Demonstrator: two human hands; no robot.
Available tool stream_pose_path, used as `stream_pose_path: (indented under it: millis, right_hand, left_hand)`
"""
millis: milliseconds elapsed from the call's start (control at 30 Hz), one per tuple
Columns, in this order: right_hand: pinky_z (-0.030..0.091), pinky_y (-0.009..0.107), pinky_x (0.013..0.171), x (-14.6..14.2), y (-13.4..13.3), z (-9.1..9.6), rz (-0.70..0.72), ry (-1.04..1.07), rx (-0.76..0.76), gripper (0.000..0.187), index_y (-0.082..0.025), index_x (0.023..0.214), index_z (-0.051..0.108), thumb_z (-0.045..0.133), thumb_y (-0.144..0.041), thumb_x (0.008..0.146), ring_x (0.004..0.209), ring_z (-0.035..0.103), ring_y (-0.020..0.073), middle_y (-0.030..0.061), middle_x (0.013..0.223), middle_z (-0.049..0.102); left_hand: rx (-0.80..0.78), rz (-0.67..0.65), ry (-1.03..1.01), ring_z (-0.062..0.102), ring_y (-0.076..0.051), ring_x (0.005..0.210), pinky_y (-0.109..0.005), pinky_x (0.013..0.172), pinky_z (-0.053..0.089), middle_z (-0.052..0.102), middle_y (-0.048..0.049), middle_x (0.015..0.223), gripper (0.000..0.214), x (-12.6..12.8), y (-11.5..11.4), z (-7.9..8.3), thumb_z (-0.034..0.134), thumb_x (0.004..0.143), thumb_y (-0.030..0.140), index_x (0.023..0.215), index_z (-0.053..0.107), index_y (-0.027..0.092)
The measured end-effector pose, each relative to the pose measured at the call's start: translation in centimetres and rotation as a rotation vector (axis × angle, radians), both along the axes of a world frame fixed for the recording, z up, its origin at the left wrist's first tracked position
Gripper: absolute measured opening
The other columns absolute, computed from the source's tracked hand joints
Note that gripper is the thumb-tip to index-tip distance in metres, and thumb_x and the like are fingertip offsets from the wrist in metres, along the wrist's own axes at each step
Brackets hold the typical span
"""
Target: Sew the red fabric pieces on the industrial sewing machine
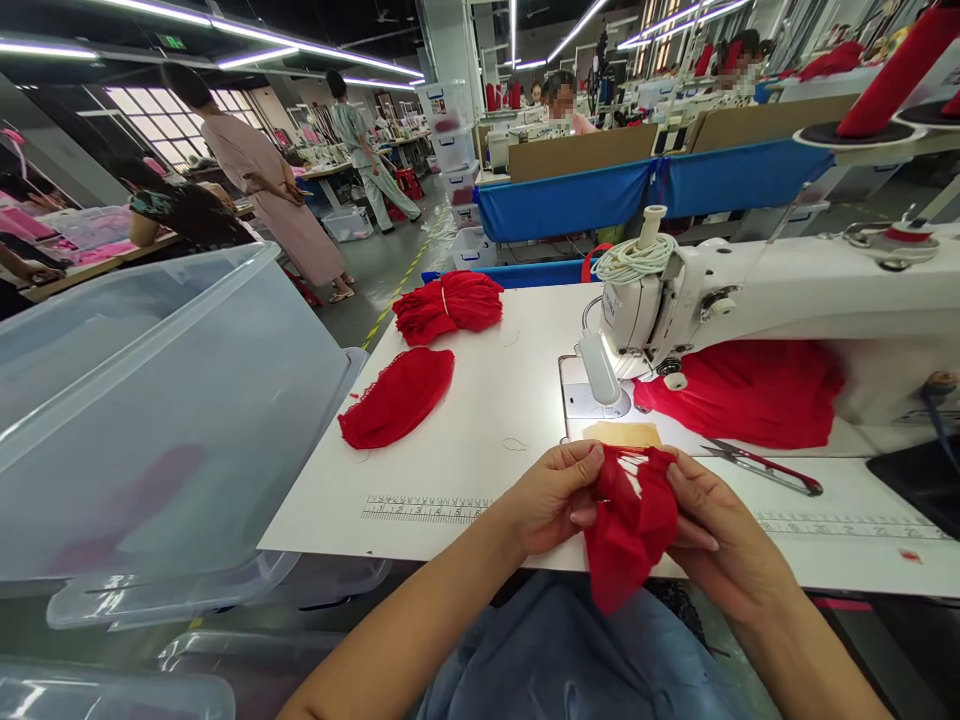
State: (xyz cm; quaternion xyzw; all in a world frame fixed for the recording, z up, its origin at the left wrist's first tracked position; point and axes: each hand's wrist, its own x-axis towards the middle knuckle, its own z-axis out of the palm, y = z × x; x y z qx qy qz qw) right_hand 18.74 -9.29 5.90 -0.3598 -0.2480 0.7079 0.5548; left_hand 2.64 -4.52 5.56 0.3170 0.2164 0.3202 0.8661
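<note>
Between my two hands hangs a piece of red fabric (626,550) with a white patch showing near its top edge. My left hand (559,495) pinches its upper left side between thumb and fingers. On the upper right side, my right hand (712,510) grips the same cloth, thumb in front. Both hands are at the table's front edge, just before the sewing machine (637,310). Under the machine's arm lies more red fabric (772,390). A pair of scissors or thread snips (765,467) with red handles rests beyond my right hand.
On the white table (480,420) sit a tied red fabric bundle (450,305) and a flat red piece (397,398). A large clear plastic bin (187,420) stands at the left. Red thread cones (896,75) are at upper right. Other people work or stand farther back.
</note>
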Motion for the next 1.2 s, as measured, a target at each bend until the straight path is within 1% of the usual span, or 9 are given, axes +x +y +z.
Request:
stream_pose_path:
  millis: [167,300,433,567,700,867,933,1067,1200]
  right_hand:
    - [0.021,0.009,0.036,-0.3,-0.3,-0.2,-0.058,0.011,-0.016,0.031,-0.022,0.083,0.07,0.088,-0.039,0.064,0.037,0.013,-0.0031,-0.0082,0.054,0.048]
    - [0.03,0.013,0.038,-0.5,-0.6,-0.5,-0.146,-0.183,0.016,0.033,-0.022,0.091,0.071,0.083,-0.044,0.069,0.043,0.033,0.0039,-0.0041,0.06,0.054]
    - [0.046,0.02,0.054,-0.6,-1.1,-0.7,-0.164,-0.462,0.153,0.026,-0.022,0.089,0.067,0.073,-0.046,0.08,0.062,0.053,0.0127,-0.0006,0.07,0.059]
    - [0.044,0.021,0.052,-0.7,-1.6,-0.8,-0.178,-0.704,0.278,0.025,-0.023,0.09,0.066,0.066,-0.047,0.086,0.061,0.054,0.0138,0.0,0.072,0.061]
    - [0.042,0.02,0.051,-0.9,-2.2,0.2,-0.115,-0.582,0.201,0.027,-0.022,0.083,0.066,0.068,-0.048,0.083,0.058,0.051,0.0125,-0.0002,0.068,0.061]
    - [0.041,0.019,0.044,-0.3,-2.0,1.2,-0.142,-0.234,-0.093,0.036,-0.024,0.079,0.068,0.086,-0.049,0.06,0.047,0.045,0.0098,-0.0044,0.057,0.054]
    - [0.043,0.021,0.042,0.3,-1.8,0.7,-0.138,-0.206,-0.116,0.042,-0.024,0.079,0.071,0.09,-0.049,0.051,0.045,0.047,0.0114,-0.0033,0.055,0.055]
    - [0.05,0.024,0.043,1.3,-1.7,-0.6,-0.154,-0.215,-0.161,0.046,-0.027,0.088,0.075,0.092,-0.045,0.049,0.048,0.054,0.0144,-0.0004,0.062,0.065]
    - [0.055,0.023,0.05,2.2,-2.3,-1.0,-0.247,-0.239,-0.2,0.049,-0.032,0.096,0.075,0.092,-0.042,0.051,0.056,0.062,0.0156,0.0002,0.075,0.072]
  left_hand:
    - [0.181,-0.097,0.203,0.04,-0.005,0.047,-0.016,0.039,0.027,0.051,0.0032,0.066,0.039,0.0,-0.3,-0.2,0.067,0.081,0.052,0.09,0.058,0.015]
    - [0.592,0.164,0.533,0.054,-0.013,0.08,-0.023,0.065,0.043,0.058,-0.0031,0.088,0.031,-0.2,-0.6,1.3,0.048,0.093,0.046,0.099,0.059,0.018]
    - [0.896,0.293,0.778,0.047,-0.014,0.072,-0.028,0.069,0.038,0.052,0.0001,0.074,0.036,-0.1,-1.2,3.0,0.043,0.094,0.047,0.075,0.054,0.018]
    - [0.854,0.149,0.872,0.042,-0.013,0.063,-0.028,0.059,0.029,0.047,0.0031,0.066,0.041,-0.2,-1.1,4.0,0.047,0.09,0.058,0.08,0.052,0.019]
    - [0.588,-0.083,0.463,0.035,-0.01,0.056,-0.027,0.058,0.029,0.039,0.0041,0.056,0.048,-0.9,0.1,3.7,0.051,0.089,0.054,0.058,0.044,0.018]
    - [0.249,0.398,0.423,0.041,-0.009,0.059,-0.026,0.065,0.038,0.039,0.0043,0.064,0.029,-1.1,1.2,1.5,0.059,0.084,0.04,0.069,0.048,0.018]
    - [0.4,0.554,0.618,0.054,-0.014,0.08,-0.03,0.08,0.044,0.053,-0.0017,0.084,0.014,-1.3,1.2,0.8,0.056,0.084,0.026,0.097,0.055,0.019]
    - [0.982,0.565,1.052,0.048,-0.024,0.12,-0.044,0.105,0.037,0.053,-0.0127,0.124,0.041,-3.4,2.2,1.1,0.043,0.086,0.015,0.126,0.049,0.019]
    - [0.975,0.314,1.431,0.029,-0.03,0.142,-0.05,0.116,0.021,0.035,-0.0207,0.15,0.05,-5.5,3.8,1.5,0.031,0.097,0.028,0.143,0.035,0.009]
